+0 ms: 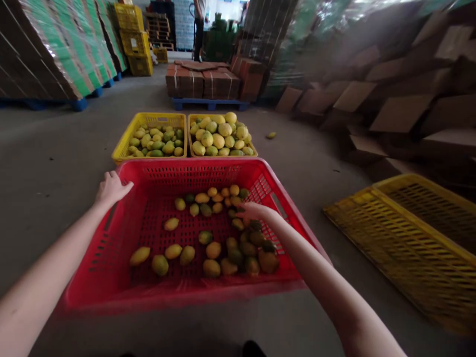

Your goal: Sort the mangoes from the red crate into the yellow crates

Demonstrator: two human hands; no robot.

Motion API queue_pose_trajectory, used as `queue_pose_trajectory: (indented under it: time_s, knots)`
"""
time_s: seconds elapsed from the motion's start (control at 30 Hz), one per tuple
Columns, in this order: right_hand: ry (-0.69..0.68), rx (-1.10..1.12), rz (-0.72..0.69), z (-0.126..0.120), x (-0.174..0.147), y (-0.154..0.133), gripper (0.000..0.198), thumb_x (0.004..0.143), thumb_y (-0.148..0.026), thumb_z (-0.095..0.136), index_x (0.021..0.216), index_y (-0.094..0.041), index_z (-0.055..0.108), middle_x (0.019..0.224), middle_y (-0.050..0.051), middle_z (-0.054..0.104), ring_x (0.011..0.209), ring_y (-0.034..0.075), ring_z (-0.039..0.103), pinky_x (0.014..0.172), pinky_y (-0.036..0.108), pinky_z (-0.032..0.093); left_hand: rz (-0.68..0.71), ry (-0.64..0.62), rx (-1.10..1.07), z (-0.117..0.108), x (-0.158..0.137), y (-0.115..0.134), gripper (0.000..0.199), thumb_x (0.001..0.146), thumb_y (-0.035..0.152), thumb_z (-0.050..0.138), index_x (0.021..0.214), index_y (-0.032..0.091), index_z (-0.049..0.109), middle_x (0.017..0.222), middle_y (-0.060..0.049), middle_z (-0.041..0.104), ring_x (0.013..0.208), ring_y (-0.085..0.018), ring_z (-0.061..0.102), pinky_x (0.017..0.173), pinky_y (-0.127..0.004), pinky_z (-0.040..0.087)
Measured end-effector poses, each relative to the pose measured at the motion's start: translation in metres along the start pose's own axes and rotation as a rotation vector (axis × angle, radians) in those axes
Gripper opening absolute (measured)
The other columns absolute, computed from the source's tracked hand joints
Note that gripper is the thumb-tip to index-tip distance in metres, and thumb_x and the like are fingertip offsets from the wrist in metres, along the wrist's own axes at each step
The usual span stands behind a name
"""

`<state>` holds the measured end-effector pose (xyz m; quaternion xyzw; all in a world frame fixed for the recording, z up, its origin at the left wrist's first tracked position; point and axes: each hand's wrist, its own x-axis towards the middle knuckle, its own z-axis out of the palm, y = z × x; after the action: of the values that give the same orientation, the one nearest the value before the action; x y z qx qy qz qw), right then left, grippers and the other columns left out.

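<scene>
A large red plastic crate (pixel 122 285) stands in front of me, its bottom partly covered with loose yellow and green lemons (pixel 213 250). My left hand (pixel 114 188) grips the crate's left rim near the far corner, the thumb lying over the inner side. Inside, toward the right wall, my right hand (pixel 253 211) reaches down among the lemons with its fingers stretched to the left. Those fingertips are slightly blurred and touch or nearly touch the fruit. Most of the lemons are heaped at the right side; several lie apart on the left.
Beyond the red crate stand two yellow crates of lemons, the left one (pixel 119 144) less full than the heaped right one (pixel 254 148). One lemon (pixel 272 135) lies on the floor. Another yellow crate (pixel 405 238) is at right, near piled cardboard boxes (pixel 401 111). A person (pixel 200 25) stands far back.
</scene>
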<state>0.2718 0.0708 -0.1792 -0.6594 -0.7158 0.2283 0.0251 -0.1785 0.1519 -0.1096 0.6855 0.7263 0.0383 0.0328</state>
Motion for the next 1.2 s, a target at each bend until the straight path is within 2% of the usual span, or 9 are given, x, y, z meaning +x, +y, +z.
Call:
queue_pose_trajectory:
  time_s: [0.17, 0.47, 0.67, 0.73, 0.8, 0.9, 1.03, 1.13, 1.2]
  knots:
    - [0.018, -0.006, 0.219, 0.01, 0.029, 0.027, 0.014, 0.078, -0.033, 0.063, 0.081, -0.02, 0.067, 0.081, 0.012, 0.073, 0.09, 0.031, 0.069, 0.08, 0.042, 0.054, 0.084, 0.152, -0.01, 0.007, -0.002, -0.003, 0.078, 0.085, 0.051, 0.048, 0.137, -0.002, 0.024, 0.147, -0.03, 0.018, 0.115, -0.048, 0.053, 0.095, -0.054, 0.043]
    - [0.077, 0.021, 0.368, 0.055, 0.015, 0.021, 0.027, 0.069, -0.022, 0.069, 0.096, -0.016, 0.063, 0.1, 0.022, 0.069, 0.114, 0.038, 0.06, 0.097, 0.053, 0.045, 0.075, 0.14, -0.042, 0.006, 0.005, -0.002, 0.075, 0.085, 0.049, 0.05, 0.132, -0.006, 0.032, 0.14, -0.028, 0.029, 0.117, -0.048, 0.05, 0.095, -0.057, 0.043]
    - [0.169, 0.058, 0.372, 0.021, 0.02, 0.003, 0.024, 0.067, -0.024, 0.071, 0.088, -0.016, 0.063, 0.099, 0.02, 0.069, 0.107, 0.04, 0.062, 0.089, 0.052, 0.049, 0.168, 0.229, -0.088, 0.005, 0.0, 0.001, 0.068, 0.085, 0.038, 0.053, 0.133, -0.006, 0.034, 0.148, -0.027, 0.021, 0.13, -0.045, 0.035, 0.107, -0.057, 0.03]
    - [0.273, 0.26, 0.301, 0.001, 0.021, -0.018, 0.028, 0.066, -0.031, 0.073, 0.087, -0.017, 0.062, 0.099, 0.015, 0.069, 0.102, 0.033, 0.064, 0.085, 0.044, 0.053, 0.27, 0.19, -0.241, 0.01, -0.009, 0.016, 0.063, 0.083, 0.032, 0.055, 0.133, -0.002, 0.038, 0.151, -0.022, 0.021, 0.139, -0.041, 0.021, 0.115, -0.056, 0.015]
    - [0.348, 0.685, 0.147, -0.016, 0.017, -0.048, 0.034, 0.068, -0.042, 0.072, 0.089, -0.018, 0.062, 0.097, 0.009, 0.069, 0.091, 0.025, 0.066, 0.075, 0.036, 0.056, 0.281, 0.002, -0.565, 0.018, -0.025, 0.043, 0.055, 0.084, 0.033, 0.054, 0.129, 0.004, 0.044, 0.148, -0.018, 0.03, 0.14, -0.034, 0.023, 0.116, -0.052, 0.015]
    - [0.213, 1.093, -0.096, -0.024, 0.001, -0.102, 0.033, 0.073, -0.049, 0.067, 0.091, -0.021, 0.06, 0.094, 0.005, 0.068, 0.083, 0.019, 0.066, 0.067, 0.032, 0.057, 0.118, -0.323, -1.001, 0.035, -0.06, 0.093, 0.049, 0.095, 0.043, 0.023, 0.12, 0.011, 0.049, 0.123, -0.016, 0.055, 0.117, -0.028, 0.055, 0.097, -0.052, 0.045]
    - [0.233, 0.893, -0.215, -0.014, -0.016, -0.139, 0.021, 0.08, -0.044, 0.062, 0.085, -0.024, 0.06, 0.081, 0.001, 0.066, 0.076, 0.018, 0.065, 0.066, 0.031, 0.055, -0.35, -0.8, -1.789, 0.054, -0.101, 0.132, 0.047, 0.095, 0.049, 0.022, 0.112, 0.015, 0.05, 0.105, -0.015, 0.062, 0.095, -0.025, 0.066, 0.08, -0.041, 0.055]
    - [0.253, 0.641, -0.232, -0.007, -0.009, -0.121, 0.016, 0.084, -0.039, 0.058, 0.083, -0.023, 0.062, 0.078, 0.0, 0.068, 0.073, 0.018, 0.064, 0.071, 0.033, 0.053, -0.67, -0.91, -1.876, 0.061, -0.11, 0.13, 0.029, 0.094, 0.037, 0.036, 0.104, 0.015, 0.051, 0.088, -0.011, 0.063, 0.078, -0.018, 0.067, 0.059, -0.026, 0.055]
    - [0.205, 0.463, -0.168, -0.001, 0.005, -0.096, 0.013, 0.083, -0.035, 0.059, 0.081, -0.023, 0.064, 0.077, 0.001, 0.069, 0.074, 0.019, 0.065, 0.074, 0.034, 0.052, -0.797, -0.863, -1.865, 0.062, -0.106, 0.12, 0.021, 0.093, 0.029, 0.039, 0.1, 0.014, 0.051, 0.079, -0.009, 0.062, 0.07, -0.016, 0.065, 0.048, -0.019, 0.05]
